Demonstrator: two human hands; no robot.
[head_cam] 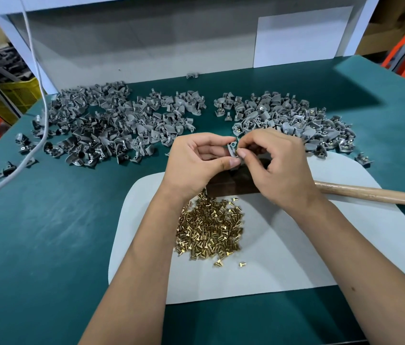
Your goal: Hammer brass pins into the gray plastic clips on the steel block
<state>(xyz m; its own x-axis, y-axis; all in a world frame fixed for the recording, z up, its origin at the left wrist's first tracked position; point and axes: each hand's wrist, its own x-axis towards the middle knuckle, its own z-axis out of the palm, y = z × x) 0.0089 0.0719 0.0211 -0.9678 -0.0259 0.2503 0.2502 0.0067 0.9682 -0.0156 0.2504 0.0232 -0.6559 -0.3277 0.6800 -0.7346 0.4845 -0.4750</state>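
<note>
While both hands meet above the middle of the counter (pixel 47 245), the left hand (pixel 196 161) pinches a single gray plastic clip (pixel 232 149) between thumb and fingertips, its small ring end turned up. The right hand (pixel 274 165) has thumb and forefinger pressed together right at that clip; whatever they pinch is too small to make out. Both hands hover over the dark steel block (pixel 233 186), which lies on a white mat (pixel 283 257) and is mostly hidden under them. Just near of the block, on the mat, a heap of brass pins (pixel 209 229), with two or three strays at its near edge. A wooden hammer handle (pixel 370 194) lies across the mat's right side, running off the right edge; its head is hidden behind the right hand. Far side of the green counter: a broad spread of loose gray clips (pixel 112 125) on the left, a second pile (pixel 288 120) on the right, some of these showing a metal glint. A white cable (pixel 39 100) trails down across the left pile.
</note>
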